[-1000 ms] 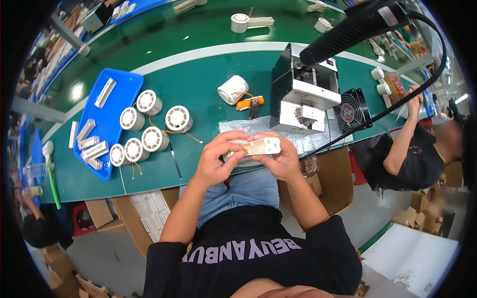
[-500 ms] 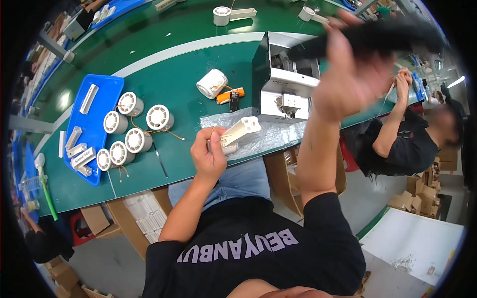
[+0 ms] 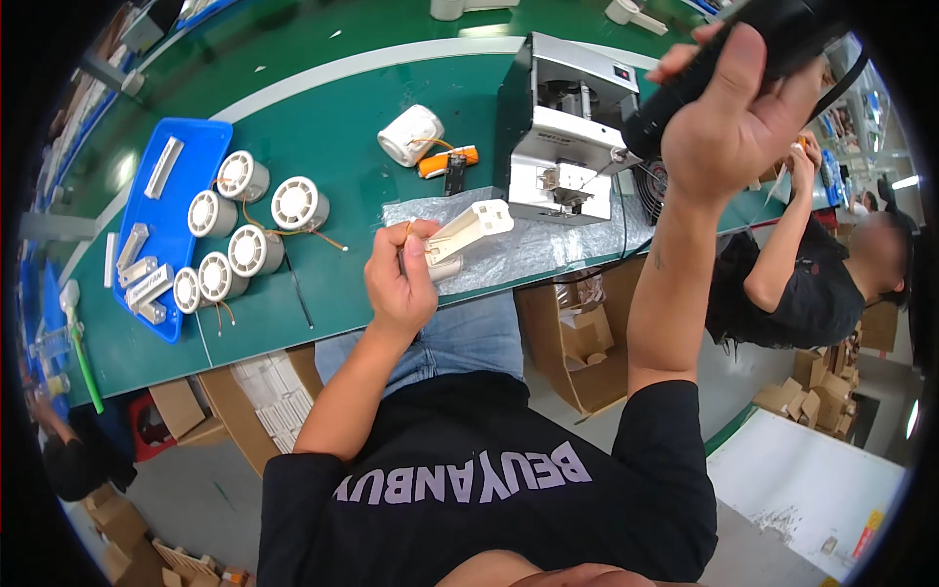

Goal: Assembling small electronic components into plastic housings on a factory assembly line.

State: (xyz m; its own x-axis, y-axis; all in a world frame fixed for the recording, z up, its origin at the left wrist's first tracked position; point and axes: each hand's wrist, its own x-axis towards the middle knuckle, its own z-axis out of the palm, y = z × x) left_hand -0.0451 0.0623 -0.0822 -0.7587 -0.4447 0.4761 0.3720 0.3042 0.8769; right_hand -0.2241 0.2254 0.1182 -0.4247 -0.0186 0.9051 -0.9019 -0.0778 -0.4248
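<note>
Since the first earlier frame, the right hand (image 3: 726,147) has left the cream handle part (image 3: 477,225) and moved to the far right, where its fingers are now wrapped around a black corded tool (image 3: 797,37); the tool's narrow end points left toward the silver-and-black machine (image 3: 562,137). The left hand (image 3: 399,284) remains at the near edge of the green table (image 3: 337,112), fingers closed in a pinch on the left end of the handle part, which is tilted with its right end raised above a clear plastic sheet (image 3: 602,240). Whether the part touches the sheet cannot be determined. Beyond it lie a white housing (image 3: 411,135), an orange cylinder (image 3: 447,161) and a small black component (image 3: 455,176). To the left, six white round fan units (image 3: 256,251) stand beside a blue tray (image 3: 194,215) containing white pieces (image 3: 163,168).
</note>
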